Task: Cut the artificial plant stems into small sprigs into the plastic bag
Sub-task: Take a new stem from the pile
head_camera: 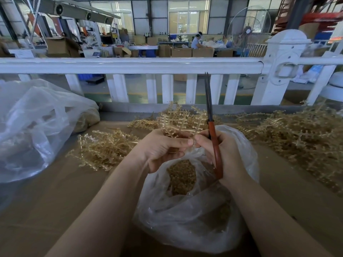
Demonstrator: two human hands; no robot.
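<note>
My left hand (163, 147) grips a tan artificial plant stem (178, 121) whose branches fan up above the fingers. My right hand (220, 151) holds scissors (213, 134) with orange-red handles; the dark blades are closed and point straight up. Both hands hover over the mouth of a clear plastic bag (189, 216) that holds a heap of small tan sprigs (182, 176). The fingertips of both hands meet at the base of the stem.
Loose tan stems lie in piles at left (104, 147) and right (300, 138) on the brown cardboard-covered table (55, 201). A second large plastic bag (35, 127) sits far left. A white railing (130, 64) runs behind the table.
</note>
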